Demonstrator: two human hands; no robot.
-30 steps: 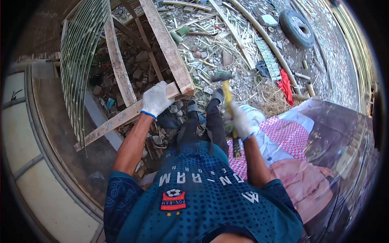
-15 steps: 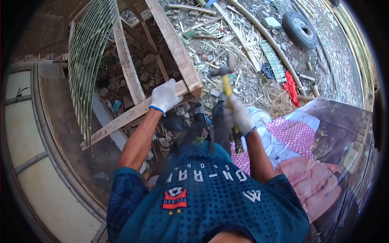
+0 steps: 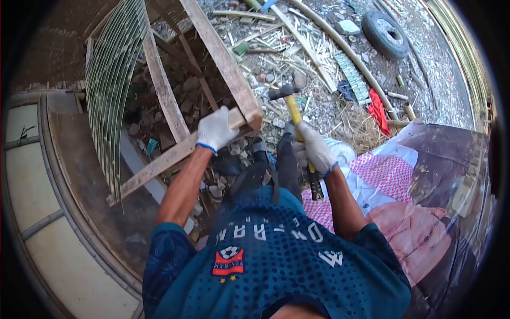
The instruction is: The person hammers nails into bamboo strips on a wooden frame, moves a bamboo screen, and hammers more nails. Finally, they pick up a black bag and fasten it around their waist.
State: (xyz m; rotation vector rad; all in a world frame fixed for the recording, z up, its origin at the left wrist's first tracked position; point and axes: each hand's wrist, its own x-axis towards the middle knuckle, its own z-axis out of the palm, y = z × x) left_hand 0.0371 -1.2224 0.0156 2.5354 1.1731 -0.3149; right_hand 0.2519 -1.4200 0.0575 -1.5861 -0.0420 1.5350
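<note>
My left hand (image 3: 215, 131), in a white work glove, is closed around the end board (image 3: 159, 165) of a wooden frame, close to its near right corner. In my right hand (image 3: 314, 148), gloved too, is a hammer (image 3: 293, 109) with a yellow and black handle. Its dark head is up, just right of the frame's corner and apart from the wood. A long side plank (image 3: 220, 56) meets the end board at that corner. Thin green bamboo strips (image 3: 112, 87) run along the frame's left side, and a middle slat (image 3: 162, 90) lies between.
Rubble and bamboo scraps (image 3: 287, 61) cover the ground ahead. A tyre (image 3: 385, 35), a long pole (image 3: 345, 48) and a red cloth (image 3: 377, 111) lie to the right. A printed banner (image 3: 419, 175) is spread at my right side. A panelled wall (image 3: 48, 175) stands at left.
The hammer's head has shifted slightly left and upward. My left hand keeps its hold on the board, and the whole view has moved a little.
</note>
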